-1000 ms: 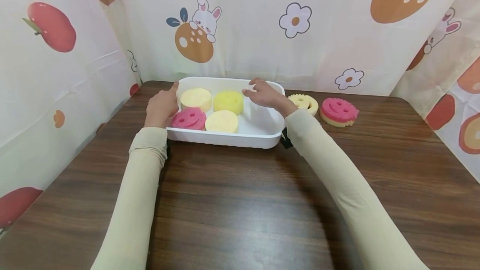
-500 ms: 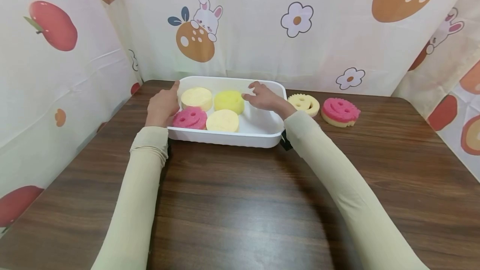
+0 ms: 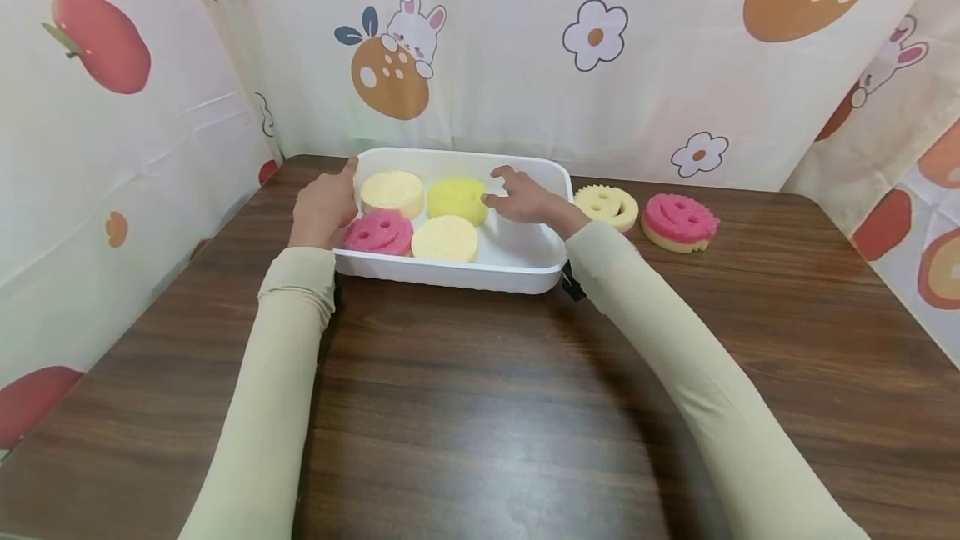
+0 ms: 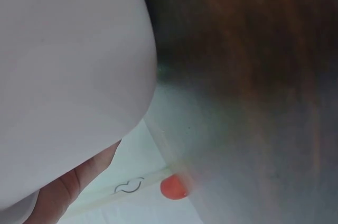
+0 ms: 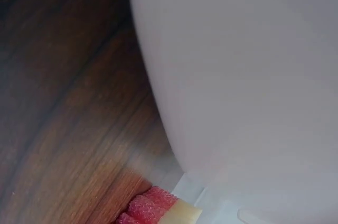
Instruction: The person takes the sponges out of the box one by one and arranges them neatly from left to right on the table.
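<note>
My left hand (image 3: 325, 202) lies along the left rim of a white tray (image 3: 450, 276), its index finger stretched out toward the back corner. In the left wrist view, a straight finger (image 4: 90, 174) shows behind the white wall. Over the tray's right side hangs my right hand (image 3: 521, 197), thumb and index finger apart. Its thumb tip is at the right edge of a bright yellow round sponge (image 3: 456, 200); contact is unclear. A pale round sponge (image 3: 392, 192), a pink smiley sponge (image 3: 378, 232) and another pale sponge (image 3: 445, 240) also lie in the tray.
Right of the tray, a pale smiley sponge (image 3: 607, 205) and a pink-topped smiley sponge (image 3: 680, 222) lie on the dark wooden table (image 3: 480, 407). A printed curtain (image 3: 510, 107) closes off the back and both sides.
The right thumb has shifted slightly lower beside the yellow sponge, widening its gap from the index finger. The left hand stays at the rim. The head view tilts a little.
</note>
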The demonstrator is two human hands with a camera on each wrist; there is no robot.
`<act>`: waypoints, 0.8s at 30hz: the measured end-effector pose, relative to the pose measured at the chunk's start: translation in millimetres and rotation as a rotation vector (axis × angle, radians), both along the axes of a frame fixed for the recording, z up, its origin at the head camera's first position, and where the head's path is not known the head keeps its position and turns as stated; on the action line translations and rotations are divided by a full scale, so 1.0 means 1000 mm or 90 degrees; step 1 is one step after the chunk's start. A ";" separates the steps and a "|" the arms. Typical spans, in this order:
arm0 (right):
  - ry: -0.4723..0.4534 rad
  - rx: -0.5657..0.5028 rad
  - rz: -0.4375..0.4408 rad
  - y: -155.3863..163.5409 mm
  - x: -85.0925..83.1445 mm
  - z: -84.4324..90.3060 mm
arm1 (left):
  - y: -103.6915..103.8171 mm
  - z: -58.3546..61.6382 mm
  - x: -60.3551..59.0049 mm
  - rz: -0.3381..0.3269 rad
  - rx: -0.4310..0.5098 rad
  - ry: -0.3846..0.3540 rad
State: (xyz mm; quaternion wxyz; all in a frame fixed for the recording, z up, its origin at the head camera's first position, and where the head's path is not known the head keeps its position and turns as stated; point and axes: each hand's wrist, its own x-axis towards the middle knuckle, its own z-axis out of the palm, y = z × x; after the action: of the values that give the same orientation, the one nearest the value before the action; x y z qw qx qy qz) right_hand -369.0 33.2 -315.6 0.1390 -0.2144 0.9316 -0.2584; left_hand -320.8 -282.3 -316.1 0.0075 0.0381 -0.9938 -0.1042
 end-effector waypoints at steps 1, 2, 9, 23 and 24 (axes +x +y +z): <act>0.000 -0.001 0.000 0.000 0.000 0.000 | 0.000 0.001 0.000 0.001 -0.001 0.001; 0.000 -0.001 -0.001 0.000 0.001 0.001 | 0.000 0.001 0.000 0.002 -0.001 0.001; 0.001 0.006 -0.011 0.000 0.001 0.002 | 0.001 0.001 -0.002 0.003 -0.005 -0.003; -0.007 -0.022 0.001 -0.004 0.007 0.003 | 0.002 0.002 0.003 0.003 -0.017 0.004; -0.009 -0.021 0.000 -0.004 0.008 0.003 | 0.002 0.002 0.003 0.003 -0.016 0.005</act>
State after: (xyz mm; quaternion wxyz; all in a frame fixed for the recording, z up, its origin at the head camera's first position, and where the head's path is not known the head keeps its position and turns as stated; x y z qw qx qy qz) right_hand -361.4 28.8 -312.5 0.1423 -0.2147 0.9261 -0.2755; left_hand -317.5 -280.6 -314.1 0.0122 0.0402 -0.9949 -0.0915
